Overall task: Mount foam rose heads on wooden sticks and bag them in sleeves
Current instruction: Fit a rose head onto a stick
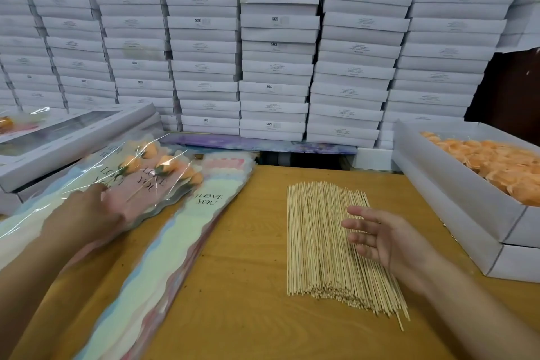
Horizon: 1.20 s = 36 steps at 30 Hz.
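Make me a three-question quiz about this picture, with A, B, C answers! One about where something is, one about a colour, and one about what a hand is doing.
1. Where is the pile of wooden sticks?
A. On the wooden table
B. Inside the box on the right
C. On the stacked boxes

2. What colour are the foam rose heads in the open white box?
A. Blue
B. Orange
C. Green

3. What is the right hand doing?
A. Gripping a rose
B. Making a fist
C. Hanging open over the sticks

Answers: 1 A, the sticks lie flat on the tabletop. 2 B, the box is full of orange heads. 3 C, its fingers are spread and hold nothing.
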### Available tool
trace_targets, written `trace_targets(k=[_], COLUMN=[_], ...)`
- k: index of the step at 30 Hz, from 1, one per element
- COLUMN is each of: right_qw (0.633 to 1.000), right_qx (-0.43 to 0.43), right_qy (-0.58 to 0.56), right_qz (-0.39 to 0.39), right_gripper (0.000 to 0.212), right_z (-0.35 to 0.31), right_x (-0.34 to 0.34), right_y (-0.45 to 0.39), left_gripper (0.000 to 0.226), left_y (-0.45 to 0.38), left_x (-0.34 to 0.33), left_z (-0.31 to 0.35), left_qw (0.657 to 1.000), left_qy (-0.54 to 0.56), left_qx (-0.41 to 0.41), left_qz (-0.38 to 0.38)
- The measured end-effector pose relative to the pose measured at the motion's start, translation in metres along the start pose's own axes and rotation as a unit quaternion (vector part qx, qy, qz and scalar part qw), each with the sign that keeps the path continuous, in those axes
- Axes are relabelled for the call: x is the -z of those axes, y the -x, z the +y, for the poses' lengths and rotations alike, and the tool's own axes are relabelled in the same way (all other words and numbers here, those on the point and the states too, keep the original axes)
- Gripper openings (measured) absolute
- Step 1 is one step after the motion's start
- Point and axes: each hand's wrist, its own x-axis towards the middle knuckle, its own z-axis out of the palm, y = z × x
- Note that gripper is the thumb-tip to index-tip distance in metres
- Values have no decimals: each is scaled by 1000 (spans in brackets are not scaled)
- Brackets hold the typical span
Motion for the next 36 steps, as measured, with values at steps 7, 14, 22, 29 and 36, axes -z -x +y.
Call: trace_targets(k=[7,14,22,29,36], right_qw=[1000,1000,1000,989,826], right_qx=[0,0,5,28,182], right_qy=[-5,-5,13,121,487], right_qz=[3,5,21,77,219], right_gripper=[31,31,29,19,25], right_z=[-1,-4,-4,-11,-60], right_x=[1,0,0,-2,18], right_y=[1,3,2,4,8], left_gripper=[38,30,35,34,42], left_y=[5,21,81,130,137], left_x=[-6,-8,-31,-71,-86], left_z=[7,26,114,162,161], left_qw=[993,995,965,937,913], left_qy=[-55,-27,138,117,-17], left_qx=[-68,-53,-221,-307,-398], left_qz=[76,78,24,-118,-86])
